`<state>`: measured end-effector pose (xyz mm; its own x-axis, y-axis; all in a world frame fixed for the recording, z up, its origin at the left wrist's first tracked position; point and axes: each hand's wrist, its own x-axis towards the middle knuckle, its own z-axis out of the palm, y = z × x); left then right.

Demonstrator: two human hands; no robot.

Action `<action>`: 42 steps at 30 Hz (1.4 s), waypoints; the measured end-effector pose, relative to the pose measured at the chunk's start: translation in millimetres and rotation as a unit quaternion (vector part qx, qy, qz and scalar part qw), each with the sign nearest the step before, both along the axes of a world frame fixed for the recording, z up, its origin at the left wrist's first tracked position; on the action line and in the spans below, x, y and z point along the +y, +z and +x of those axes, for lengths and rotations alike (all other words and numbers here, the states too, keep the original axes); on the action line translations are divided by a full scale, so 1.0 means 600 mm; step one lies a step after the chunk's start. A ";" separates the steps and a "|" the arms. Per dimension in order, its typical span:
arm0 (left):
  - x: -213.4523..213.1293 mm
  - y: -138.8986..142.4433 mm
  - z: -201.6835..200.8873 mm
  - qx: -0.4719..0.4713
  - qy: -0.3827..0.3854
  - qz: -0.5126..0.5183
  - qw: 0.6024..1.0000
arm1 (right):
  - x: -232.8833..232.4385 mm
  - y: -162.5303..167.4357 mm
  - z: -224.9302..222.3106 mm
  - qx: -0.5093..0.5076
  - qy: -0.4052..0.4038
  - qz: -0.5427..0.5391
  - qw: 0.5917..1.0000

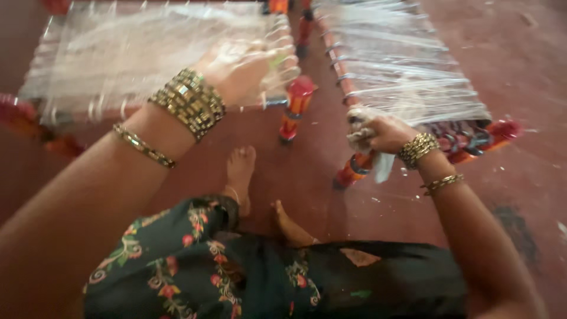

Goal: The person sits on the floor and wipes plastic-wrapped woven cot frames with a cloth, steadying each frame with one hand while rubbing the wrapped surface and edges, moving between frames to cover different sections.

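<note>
Two low cots with red and orange painted legs stand on the floor, both woven with shiny clear plastic strips. My left hand point(245, 70), wearing stacked gold bangles, rests on the near right corner of the left cot point(118, 59), fingers curled over the woven strips at its edge. My right hand point(381, 133) is closed around a bunch of clear plastic strip at the near left corner of the right cot point(401, 71), just above that cot's orange leg point(351, 171). A loose tail of strip hangs below this hand.
A red-brown floor point(508, 53) with pale scuffs surrounds the cots. My bare feet point(242, 174) sit between them, beside the left cot's orange leg point(295, 106). A dark garment with floral print point(195, 266) covers my lap at the bottom.
</note>
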<state>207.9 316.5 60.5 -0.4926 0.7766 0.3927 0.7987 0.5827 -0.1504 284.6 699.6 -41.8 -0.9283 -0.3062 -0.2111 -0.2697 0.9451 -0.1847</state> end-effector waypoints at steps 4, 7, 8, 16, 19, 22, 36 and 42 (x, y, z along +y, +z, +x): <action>0.041 -0.002 -0.002 0.089 -0.042 0.016 0.995 | 0.048 -0.039 -0.031 -0.115 -0.091 -0.188 0.971; 0.102 -0.011 -0.028 0.036 0.020 -0.081 0.996 | 0.066 -0.043 -0.057 -0.173 -0.075 -0.276 0.942; 0.132 -0.018 -0.035 0.009 0.034 -0.116 0.993 | 0.066 -0.042 -0.064 -0.173 -0.070 -0.221 0.957; 0.328 -0.111 -0.091 -0.124 0.005 -0.234 0.964 | 0.067 -0.018 -0.058 -0.222 -0.094 -0.124 0.963; 0.393 -0.145 -0.124 -0.122 -0.035 -0.204 0.971 | 0.115 0.012 -0.064 -0.234 -0.119 -0.209 0.942; 0.463 -0.175 -0.124 -0.202 -0.062 -0.233 0.949 | 0.167 0.057 -0.066 -0.247 -0.112 -0.311 0.911; 0.510 -0.348 -0.129 -0.361 -0.294 0.183 0.866 | 0.111 -0.069 -0.087 0.346 -0.040 -0.238 0.907; 0.519 -0.385 -0.142 -0.416 -0.313 0.266 0.811 | 0.098 -0.084 -0.126 0.256 -0.118 -0.209 0.936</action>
